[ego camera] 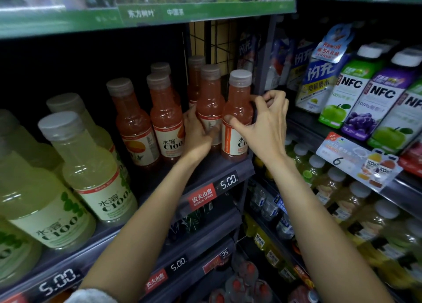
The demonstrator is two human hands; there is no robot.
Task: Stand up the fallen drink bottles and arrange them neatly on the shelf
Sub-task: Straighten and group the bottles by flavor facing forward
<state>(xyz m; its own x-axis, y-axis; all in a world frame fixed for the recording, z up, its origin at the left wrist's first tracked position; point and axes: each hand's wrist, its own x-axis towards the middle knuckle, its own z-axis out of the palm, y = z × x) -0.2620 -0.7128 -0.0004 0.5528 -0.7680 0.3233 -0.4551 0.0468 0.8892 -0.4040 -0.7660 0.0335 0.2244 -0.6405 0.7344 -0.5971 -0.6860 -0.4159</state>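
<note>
While both hands work the right end of the shelf (228, 165), I see my right hand (265, 124) half-curled on the front pink bottle (237, 115), thumb pressing its shoulder, fingers (271, 97) behind its right side, likely squaring it to the edge. My left hand (198, 133) cups the neighbouring bottle (209, 101) just left, probably steadying the row. Both bottles stand upright.

My right hand (262, 124) is squeezed between the front pink bottle (237, 119) and the grey upright post (265, 58); the shelf (159, 181) lies bare ahead of the two middle pink bottles (150, 124)
</note>
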